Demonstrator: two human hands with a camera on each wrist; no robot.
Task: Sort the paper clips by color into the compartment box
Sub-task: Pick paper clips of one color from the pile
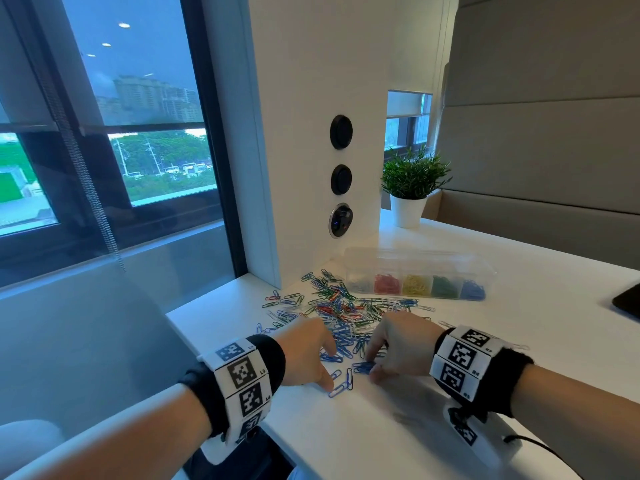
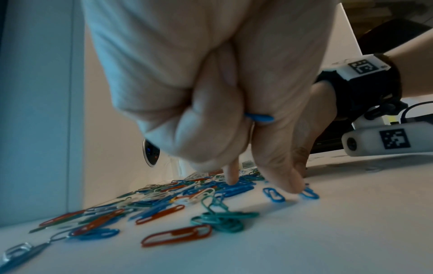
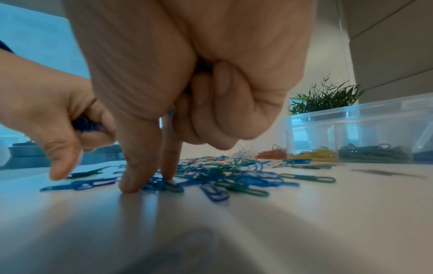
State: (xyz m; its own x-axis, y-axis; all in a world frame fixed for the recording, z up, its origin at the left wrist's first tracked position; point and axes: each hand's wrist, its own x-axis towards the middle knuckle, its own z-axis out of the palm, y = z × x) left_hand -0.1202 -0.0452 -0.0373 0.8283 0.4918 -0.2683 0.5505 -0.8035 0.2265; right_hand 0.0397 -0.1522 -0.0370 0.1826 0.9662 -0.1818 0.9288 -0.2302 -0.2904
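Your paper clips (image 1: 341,315) lie in a mixed heap on the white surface (image 1: 433,403), spread from the foot of the wall panel down to your two hands. Blue, green, red and white ones are tangled together there, so most of the sorting looks undone.

The compartment box (image 1: 417,273) stands open just behind the heap. Its cells already carry small piles in order from left to right: pale clips, red, yellow, green, blue. That much is done, but each pile is shallow beside what is loose.

You seem to be on the blue round. Your left hand (image 1: 304,351) has its curled fingers closed on a bunch of blue clips, as the wrist views show, while its thumb presses a loose blue clip (image 1: 339,389) against the surface. Your right hand (image 1: 398,344) is pinching at a small cluster of blue clips (image 1: 363,367) with thumb and forefinger, the other fingers folded in; whether they hide more clips I cannot tell.

Around you: a potted plant (image 1: 414,183) stands past the box, three round sockets (image 1: 341,174) sit in the wall panel, and a dark device corner (image 1: 628,301) shows at the right edge. Nothing blocks the way to the box. The trouble is the tangle itself: greens and blues lie interlocked, so a stray may ride along with a pinch.
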